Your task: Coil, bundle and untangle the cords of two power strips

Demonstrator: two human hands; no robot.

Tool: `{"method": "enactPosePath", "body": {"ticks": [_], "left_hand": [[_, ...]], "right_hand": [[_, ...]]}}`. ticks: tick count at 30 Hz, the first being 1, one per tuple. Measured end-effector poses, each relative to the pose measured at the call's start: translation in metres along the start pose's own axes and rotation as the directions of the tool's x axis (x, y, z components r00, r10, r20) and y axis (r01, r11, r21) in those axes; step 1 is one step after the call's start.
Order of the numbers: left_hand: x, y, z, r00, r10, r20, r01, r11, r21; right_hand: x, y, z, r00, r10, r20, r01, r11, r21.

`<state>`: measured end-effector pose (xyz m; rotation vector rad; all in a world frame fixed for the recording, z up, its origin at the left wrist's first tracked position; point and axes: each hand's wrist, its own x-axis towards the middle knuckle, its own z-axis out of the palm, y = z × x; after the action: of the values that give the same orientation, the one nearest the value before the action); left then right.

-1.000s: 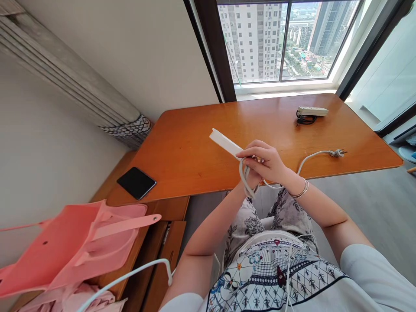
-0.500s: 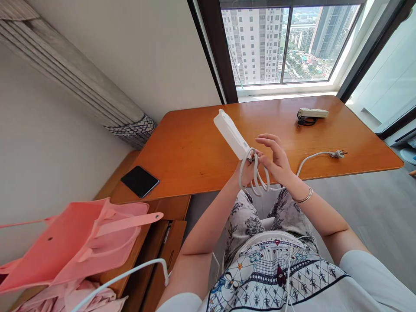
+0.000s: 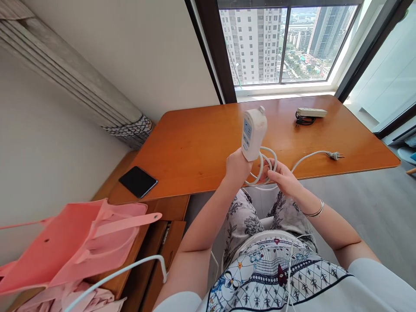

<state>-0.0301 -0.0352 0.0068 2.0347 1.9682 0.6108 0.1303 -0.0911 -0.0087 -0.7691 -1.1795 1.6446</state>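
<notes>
A white power strip (image 3: 255, 133) stands tilted upright above the table's near edge, its socket face turned left. My left hand (image 3: 238, 167) is closed round its lower end. From there a white cord (image 3: 272, 152) hangs in several loops. My right hand (image 3: 282, 177) pinches these loops between thumb and fingers, just right of the strip. The cord's far part lies on the table and ends in a grey-white plug (image 3: 334, 155).
On the wooden table (image 3: 195, 147) a black phone (image 3: 138, 181) lies at left, and a second power strip (image 3: 311, 112) with a bundled black cord at back right. A pink bag (image 3: 74, 242) sits at lower left over open drawers. A window (image 3: 286, 47) is behind.
My left hand has turned the power strip from leaning left to nearly upright, showing its sockets. My right hand has lowered and now closes on the cord loops.
</notes>
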Motion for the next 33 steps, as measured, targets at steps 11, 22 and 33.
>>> {"method": "enactPosePath", "body": {"ticks": [11,22,33], "left_hand": [[0.009,-0.008,0.0,0.995,0.086,0.058,-0.067,0.961,-0.27],[0.0,-0.01,0.0,0.891,0.244,0.382,0.291,0.337,-0.895],[-0.004,-0.006,0.006,0.917,0.219,0.334,0.194,0.487,-0.852]], "right_hand": [[0.021,-0.003,-0.009,0.986,0.141,-0.095,-0.114,0.963,0.245],[0.041,0.007,-0.042,0.931,-0.264,-0.252,0.205,0.949,-0.24],[0.042,0.008,-0.044,0.887,-0.456,-0.066,0.282,0.651,-0.704]]}}
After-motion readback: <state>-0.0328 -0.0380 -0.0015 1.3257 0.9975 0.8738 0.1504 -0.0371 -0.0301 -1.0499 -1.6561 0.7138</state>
